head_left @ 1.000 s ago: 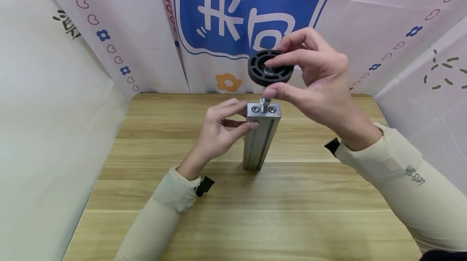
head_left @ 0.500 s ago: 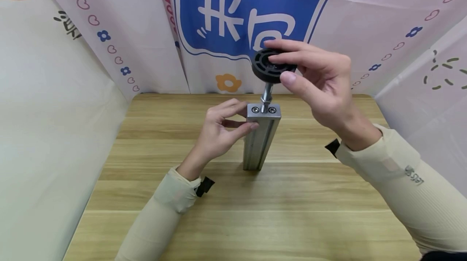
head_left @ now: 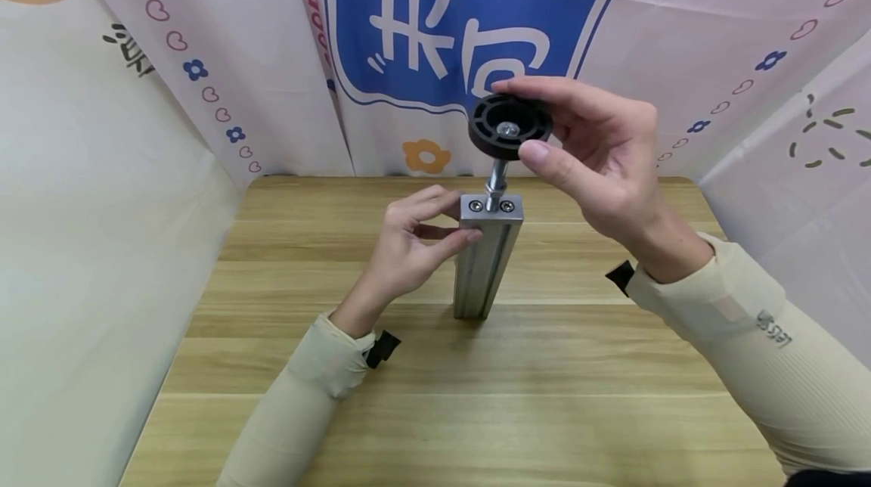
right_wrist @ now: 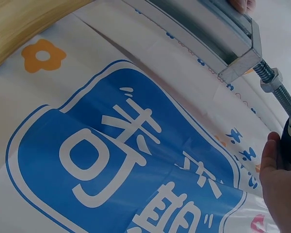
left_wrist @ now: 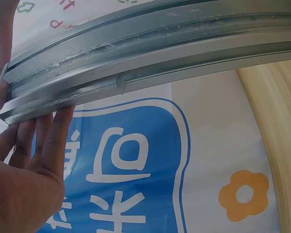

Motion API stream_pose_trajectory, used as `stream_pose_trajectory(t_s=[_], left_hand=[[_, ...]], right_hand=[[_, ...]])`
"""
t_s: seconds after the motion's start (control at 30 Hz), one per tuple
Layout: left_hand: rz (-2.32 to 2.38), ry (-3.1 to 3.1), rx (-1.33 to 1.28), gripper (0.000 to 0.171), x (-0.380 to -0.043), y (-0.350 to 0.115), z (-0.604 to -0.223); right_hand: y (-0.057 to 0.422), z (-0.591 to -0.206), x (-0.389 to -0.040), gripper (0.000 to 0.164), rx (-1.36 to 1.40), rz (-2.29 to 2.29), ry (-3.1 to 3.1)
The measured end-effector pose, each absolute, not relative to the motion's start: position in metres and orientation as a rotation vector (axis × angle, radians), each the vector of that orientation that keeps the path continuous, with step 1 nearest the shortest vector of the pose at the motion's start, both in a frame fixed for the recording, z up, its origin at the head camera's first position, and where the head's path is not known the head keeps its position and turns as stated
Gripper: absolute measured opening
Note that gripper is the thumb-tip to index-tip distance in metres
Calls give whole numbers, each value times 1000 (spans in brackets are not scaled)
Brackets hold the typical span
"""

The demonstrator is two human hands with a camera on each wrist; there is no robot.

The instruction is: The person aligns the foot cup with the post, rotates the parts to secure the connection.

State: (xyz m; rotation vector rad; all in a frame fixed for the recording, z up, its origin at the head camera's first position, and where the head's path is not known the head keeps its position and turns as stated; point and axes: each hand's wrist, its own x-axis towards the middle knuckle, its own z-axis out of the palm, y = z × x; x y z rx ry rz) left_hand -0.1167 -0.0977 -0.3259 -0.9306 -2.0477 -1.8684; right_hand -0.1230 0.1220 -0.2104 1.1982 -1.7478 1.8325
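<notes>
**Fingers [head_left: 558, 91] of the right hand [head_left: 609, 147] are lifted off the hollow of the black, round, slotted disc [head_left: 488, 145]**

A silver screw head [head_left: 507, 129] at the disc's centre, covered half a second ago, is now left exposed; the disc itself is barely shifted. The left hand [head_left: 413, 241] is kept where it was.

The disc is carried on a silver threaded metal rod [head_left: 500, 172], above the top end of a long grey metal grooved bar [head_left: 478, 268]. The bar is stood upright on the pale wood-grain counter [head_left: 578, 373]. Its flat silver end plate [right_wrist: 242, 66] is entered by the rod between two small round screws [head_left: 476, 206]. Thread is seen on both sides of a silver hexagonal nut [right_wrist: 270, 82], which is held apart from plate and disc alike.

The disc's rim is spanned by the right hand, thumb in front and fingers curved to the far side. The bar is pinched near its top by the left hand.

The step in hand is judged to be the turning of the rod in the plate; whether it is being driven in or backed out cannot be told. For the next move, a renewed grip around the rim and a further turn seem called for, with the bar steadied and the rod kept aligned.
</notes>
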Motion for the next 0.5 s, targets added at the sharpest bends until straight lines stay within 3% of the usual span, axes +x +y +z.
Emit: stream_pose_trajectory(t_s=[0.5], left_hand=[[-1869,-2025,-946,40,-118,-97,-328]], right_hand=[[118,-212,-125,48,1155,1843,-1741]])
